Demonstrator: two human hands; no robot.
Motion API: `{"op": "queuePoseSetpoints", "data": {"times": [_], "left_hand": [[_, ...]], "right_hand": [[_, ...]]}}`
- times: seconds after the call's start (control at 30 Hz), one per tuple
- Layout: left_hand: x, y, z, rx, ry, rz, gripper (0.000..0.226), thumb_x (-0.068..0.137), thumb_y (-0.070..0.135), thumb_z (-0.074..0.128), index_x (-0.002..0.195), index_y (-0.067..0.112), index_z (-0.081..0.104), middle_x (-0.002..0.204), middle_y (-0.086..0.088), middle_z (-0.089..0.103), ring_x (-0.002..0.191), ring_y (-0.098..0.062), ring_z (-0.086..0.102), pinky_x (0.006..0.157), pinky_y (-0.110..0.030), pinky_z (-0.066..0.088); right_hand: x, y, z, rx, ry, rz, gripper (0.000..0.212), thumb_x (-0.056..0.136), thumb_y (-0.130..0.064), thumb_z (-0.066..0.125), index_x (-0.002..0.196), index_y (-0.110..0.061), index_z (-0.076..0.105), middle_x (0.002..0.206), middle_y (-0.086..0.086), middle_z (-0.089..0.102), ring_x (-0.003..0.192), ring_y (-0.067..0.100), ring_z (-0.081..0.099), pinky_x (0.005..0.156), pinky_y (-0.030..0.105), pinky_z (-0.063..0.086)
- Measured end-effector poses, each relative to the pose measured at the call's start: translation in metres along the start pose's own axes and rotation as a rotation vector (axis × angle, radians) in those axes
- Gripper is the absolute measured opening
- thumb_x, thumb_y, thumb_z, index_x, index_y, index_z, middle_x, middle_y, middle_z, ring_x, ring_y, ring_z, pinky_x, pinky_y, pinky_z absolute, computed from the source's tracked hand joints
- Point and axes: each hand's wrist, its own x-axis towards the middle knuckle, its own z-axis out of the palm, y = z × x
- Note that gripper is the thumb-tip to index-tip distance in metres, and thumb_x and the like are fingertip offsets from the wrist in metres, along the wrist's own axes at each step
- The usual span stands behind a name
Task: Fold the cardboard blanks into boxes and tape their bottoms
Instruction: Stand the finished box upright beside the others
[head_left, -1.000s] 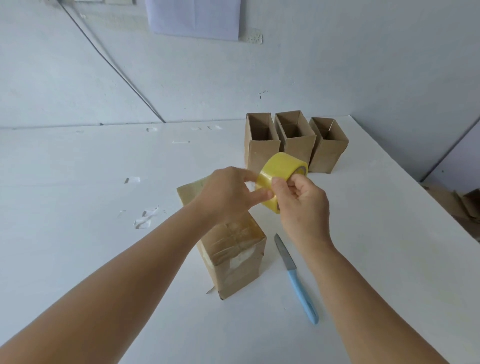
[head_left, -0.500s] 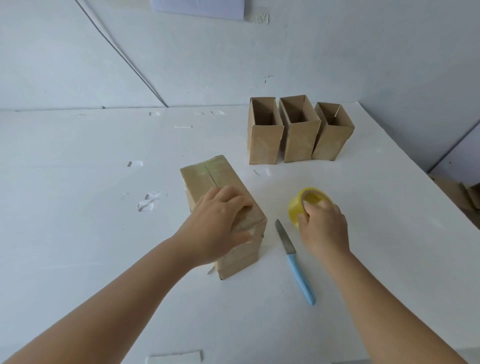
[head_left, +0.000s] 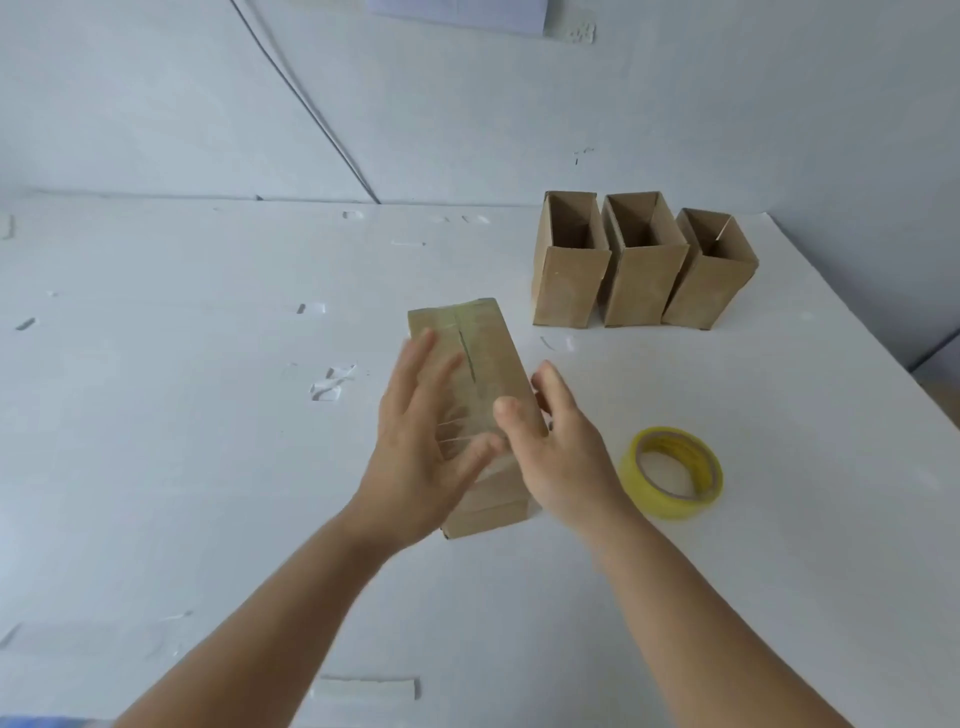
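I see my left hand (head_left: 415, 447) spread flat, fingers (head_left: 418, 358) straight and slightly apart, lying over the near left part of the tall brown cardboard box (head_left: 480, 364) that stands upside down on the white table (head_left: 182, 415), its taped bottom facing up. My right hand (head_left: 561, 447) is flat too, fingers extended along the box's right edge, thumb (head_left: 506, 410) over the top face; neither hand curls round anything, and the motion blur stops me telling whether the palms actually press the cardboard. Beyond my left fingertips the glossy strip of clear tape (head_left: 457, 322) runs over the centre seam of the box's bottom flaps. Just beside my right hand, on its outer side, the yellow roll of tape (head_left: 670, 473) lies flat on the table, apart from the box. Well beyond my right fingertips, three open brown cardboard boxes (head_left: 639, 270) stand upright in a row, side by side, near the table's far right corner. On the left of my left fingers a few small scraps (head_left: 330, 382) lie on the table, and near my forearms a pale strip (head_left: 366, 688) rests by the close edge.
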Motion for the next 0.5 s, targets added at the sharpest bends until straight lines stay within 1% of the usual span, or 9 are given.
{"op": "queuePoseSetpoints", "data": {"times": [0.07, 0.13, 0.2, 0.27, 0.3, 0.33, 0.4, 0.43, 0.5], "left_hand": [[-0.009, 0.004, 0.009, -0.141, 0.075, -0.217, 0.072, 0.089, 0.053, 0.047, 0.148, 0.022, 0.02, 0.158, 0.004, 0.014, 0.146, -0.004, 0.006, 0.119, -0.024, 0.015], [-0.016, 0.004, 0.02, -0.272, 0.056, -0.276, 0.059, 0.096, 0.044, 0.043, 0.148, 0.026, 0.021, 0.153, 0.007, 0.029, 0.142, -0.004, 0.023, 0.116, -0.029, 0.026], [-0.019, 0.006, 0.025, -0.39, 0.046, -0.294, 0.042, 0.101, 0.019, 0.038, 0.134, 0.042, 0.025, 0.136, 0.027, 0.04, 0.127, 0.016, 0.036, 0.103, -0.011, 0.034], [-0.018, 0.011, 0.024, -0.471, 0.019, -0.347, 0.051, 0.102, 0.008, 0.034, 0.127, 0.048, 0.015, 0.122, 0.042, 0.036, 0.114, 0.029, 0.037, 0.093, -0.001, 0.035], [-0.02, 0.008, 0.025, -0.493, 0.014, -0.375, 0.052, 0.103, 0.011, 0.034, 0.13, 0.048, 0.01, 0.122, 0.045, 0.034, 0.113, 0.029, 0.037, 0.094, -0.002, 0.036], [-0.02, 0.003, 0.027, -0.526, 0.002, -0.398, 0.052, 0.103, 0.017, 0.036, 0.133, 0.049, 0.009, 0.125, 0.044, 0.036, 0.115, 0.026, 0.039, 0.094, -0.003, 0.037], [-0.02, -0.006, 0.024, -0.631, -0.026, -0.49, 0.058, 0.1, 0.034, 0.043, 0.145, 0.044, 0.01, 0.141, 0.03, 0.039, 0.125, 0.014, 0.041, 0.1, -0.012, 0.037], [-0.021, -0.008, 0.02, -0.637, -0.066, -0.506, 0.063, 0.097, 0.042, 0.046, 0.149, 0.04, 0.01, 0.147, 0.023, 0.038, 0.128, 0.009, 0.041, 0.102, -0.015, 0.036], [-0.018, -0.007, 0.012, -0.636, -0.139, -0.499, 0.047, 0.098, 0.043, 0.044, 0.142, 0.037, 0.029, 0.141, 0.019, 0.048, 0.123, 0.009, 0.047, 0.092, -0.009, 0.041]], "right_hand": [[0.0, -0.004, 0.011, -0.044, -0.007, 0.028, 0.076, 0.087, -0.057, 0.051, 0.15, -0.026, 0.021, 0.144, -0.007, 0.044, 0.132, 0.013, 0.041, 0.099, 0.024, 0.032], [0.0, -0.002, 0.015, -0.063, 0.031, 0.049, 0.073, 0.09, -0.05, 0.052, 0.151, -0.028, 0.018, 0.146, -0.006, 0.044, 0.132, 0.013, 0.042, 0.093, 0.02, 0.032], [-0.001, 0.0, 0.018, -0.007, 0.083, 0.048, 0.061, 0.095, -0.043, 0.046, 0.15, -0.028, 0.024, 0.142, -0.006, 0.049, 0.122, 0.009, 0.048, 0.088, 0.015, 0.033], [0.0, 0.003, 0.019, 0.046, 0.134, 0.055, 0.048, 0.1, -0.035, 0.036, 0.147, -0.028, 0.031, 0.129, -0.004, 0.058, 0.101, 0.002, 0.049, 0.081, 0.011, 0.031], [0.001, 0.004, 0.02, 0.081, 0.144, 0.065, 0.045, 0.101, -0.033, 0.033, 0.146, -0.028, 0.034, 0.122, -0.004, 0.059, 0.097, 0.0, 0.047, 0.084, 0.012, 0.032], [0.001, 0.006, 0.02, 0.134, 0.147, 0.075, 0.044, 0.102, -0.032, 0.031, 0.146, -0.028, 0.036, 0.119, -0.007, 0.058, 0.102, 0.0, 0.047, 0.092, 0.015, 0.035], [0.003, 0.008, 0.019, 0.305, 0.123, 0.112, 0.043, 0.101, -0.029, 0.032, 0.143, -0.027, 0.042, 0.127, -0.013, 0.056, 0.117, 0.002, 0.049, 0.106, 0.027, 0.037], [0.004, 0.007, 0.017, 0.387, 0.088, 0.146, 0.041, 0.101, -0.027, 0.034, 0.139, -0.027, 0.048, 0.129, -0.014, 0.056, 0.12, 0.003, 0.05, 0.106, 0.03, 0.039], [0.009, 0.006, 0.008, 0.454, -0.027, 0.205, 0.034, 0.099, -0.024, 0.036, 0.121, -0.033, 0.061, 0.118, -0.015, 0.065, 0.112, 0.005, 0.058, 0.097, 0.029, 0.045]]}}
